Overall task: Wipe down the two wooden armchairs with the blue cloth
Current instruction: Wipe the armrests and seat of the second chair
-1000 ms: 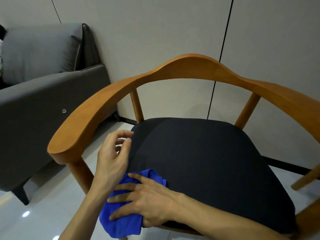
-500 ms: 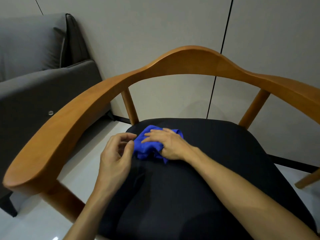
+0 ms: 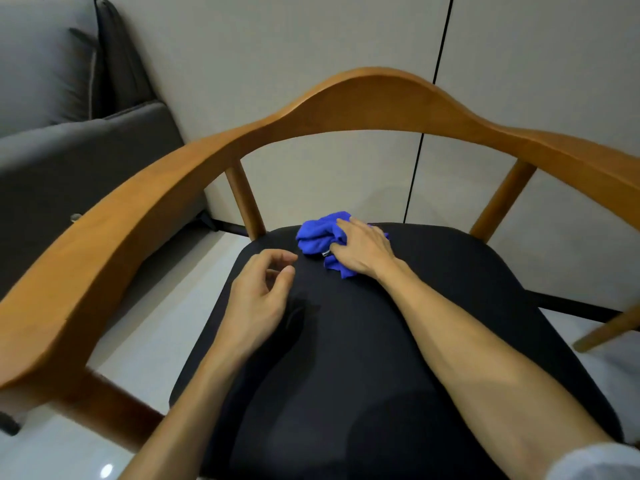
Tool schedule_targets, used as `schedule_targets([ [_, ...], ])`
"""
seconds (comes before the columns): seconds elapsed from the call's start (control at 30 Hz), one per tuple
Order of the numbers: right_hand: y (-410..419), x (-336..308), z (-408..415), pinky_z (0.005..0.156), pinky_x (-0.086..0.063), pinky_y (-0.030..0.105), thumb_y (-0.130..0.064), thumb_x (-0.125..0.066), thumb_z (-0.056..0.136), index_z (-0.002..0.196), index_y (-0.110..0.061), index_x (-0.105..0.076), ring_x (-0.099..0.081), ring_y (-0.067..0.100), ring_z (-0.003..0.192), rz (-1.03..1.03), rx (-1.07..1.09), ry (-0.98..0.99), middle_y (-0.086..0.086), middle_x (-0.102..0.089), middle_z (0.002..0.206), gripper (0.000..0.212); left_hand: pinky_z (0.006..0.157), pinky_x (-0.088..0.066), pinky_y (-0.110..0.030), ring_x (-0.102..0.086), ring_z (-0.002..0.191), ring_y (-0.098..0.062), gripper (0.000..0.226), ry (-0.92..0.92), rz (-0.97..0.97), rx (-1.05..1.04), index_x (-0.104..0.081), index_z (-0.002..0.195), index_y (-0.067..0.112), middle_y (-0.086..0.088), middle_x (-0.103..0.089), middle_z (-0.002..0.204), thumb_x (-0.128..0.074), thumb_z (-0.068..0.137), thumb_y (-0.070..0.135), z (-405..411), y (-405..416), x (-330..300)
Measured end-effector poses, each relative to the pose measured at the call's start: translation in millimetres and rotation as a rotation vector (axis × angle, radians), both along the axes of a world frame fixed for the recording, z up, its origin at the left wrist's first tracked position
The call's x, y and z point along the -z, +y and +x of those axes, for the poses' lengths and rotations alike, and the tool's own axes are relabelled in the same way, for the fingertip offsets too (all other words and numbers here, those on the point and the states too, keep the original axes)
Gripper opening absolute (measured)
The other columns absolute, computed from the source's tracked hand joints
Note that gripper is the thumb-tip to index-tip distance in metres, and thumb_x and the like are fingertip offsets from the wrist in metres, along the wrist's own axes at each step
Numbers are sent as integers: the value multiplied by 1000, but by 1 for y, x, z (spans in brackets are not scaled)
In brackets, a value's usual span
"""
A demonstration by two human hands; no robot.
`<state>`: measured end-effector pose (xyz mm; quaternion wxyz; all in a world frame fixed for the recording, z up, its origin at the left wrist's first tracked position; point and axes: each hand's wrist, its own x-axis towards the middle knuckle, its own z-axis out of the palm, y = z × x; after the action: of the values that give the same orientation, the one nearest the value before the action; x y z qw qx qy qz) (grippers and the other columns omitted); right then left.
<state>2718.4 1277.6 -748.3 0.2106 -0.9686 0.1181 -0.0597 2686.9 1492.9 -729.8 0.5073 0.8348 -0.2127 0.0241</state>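
Cloth (image 3: 318,233), blue and bunched, lies at the back edge of the black seat (image 3: 433,323) of the wooden armchair (image 3: 377,102), near its left rear corner. The right hand (image 3: 363,249) presses flat on it, fingers spread. The left hand (image 3: 258,292) hovers over the seat's left edge, loosely curled and empty. A grey sofa (image 3: 62,161) stands beyond the left armrest.

two bare forearms reach forward. the right hand (image 3: 363,249) lies palm down, fingers spread and pressing flat on a blue cloth (image 3: 320,233). the left hand (image 3: 258,296) hangs loosely curled, fingers half bent, holding nothing.
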Motion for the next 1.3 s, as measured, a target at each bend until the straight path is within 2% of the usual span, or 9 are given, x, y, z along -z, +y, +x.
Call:
schedule_targets([
  [0.07,3,0,-13,85,-34,37,-26,-50,86,86,-18,-45,-52,29,108,15,-30,5,-3,-49,96,9,73,-44,-15,-60,87,-3,15,17,14,13,-62,104,33,12,-63,106,-55,96,23,-3,-1,3],
  [0.13,5,1,-29,95,-35,39,-26,-51,86,109,-17,-57,-47,28,125,4,-73,42,3,-57,121,25,73,-44,-13,-61,87,-3,15,27,12,22,-62,105,32,12,-63,107,-55,96,23,-10,-1,5],
  [0.27,23,-2,-78,116,-21,39,-25,-53,90,142,-26,-45,-23,16,146,28,-184,32,-3,-35,155,53,72,-46,-10,-62,85,0,13,19,-8,34,-62,105,28,11,-65,106,-56,96,21,-30,2,8],
  [0.47,45,10,-147,116,-22,40,-31,-53,81,135,-41,-51,-24,12,146,15,-353,-27,-11,-38,153,56,81,-51,-25,-64,89,-4,13,-21,32,44,-64,100,27,13,-68,99,-56,95,19,-67,13,11],
  [0.73,59,8,-232,118,-17,36,-23,-64,79,135,-36,-52,-19,5,146,20,-584,-107,-12,-38,153,59,63,-47,-17,-64,66,-7,16,-27,58,172,-65,90,30,5,-68,70,-53,98,23,-112,33,13],
  [0.83,54,9,-246,117,-1,29,-30,-64,84,140,-41,-44,-9,2,147,-55,-673,-99,-15,-30,156,61,57,-47,-19,-61,55,-3,17,8,55,190,-66,91,29,4,-67,68,-52,98,23,-117,32,13],
  [0.9,51,9,-244,117,-6,32,-30,-64,83,140,-40,-43,-11,5,148,-105,-694,-113,-14,-31,156,62,58,-49,-19,-63,60,-3,16,-2,41,165,-66,92,29,6,-69,72,-52,98,23,-114,28,13],
  [1.1,30,21,-199,100,-38,40,-27,-70,73,132,-35,-55,-42,18,129,-174,-586,-235,-11,-50,144,61,70,-53,-25,-68,78,-10,14,-29,7,155,-66,92,28,11,-71,85,-55,97,20,-88,7,12],
  [1.3,-23,20,-123,98,-35,39,-21,-69,74,133,-38,-55,-41,17,128,-170,-313,-187,-13,-48,145,62,73,-50,-11,-65,88,-1,13,-56,70,188,-66,99,29,13,-69,98,-57,95,19,-50,-25,17],
])
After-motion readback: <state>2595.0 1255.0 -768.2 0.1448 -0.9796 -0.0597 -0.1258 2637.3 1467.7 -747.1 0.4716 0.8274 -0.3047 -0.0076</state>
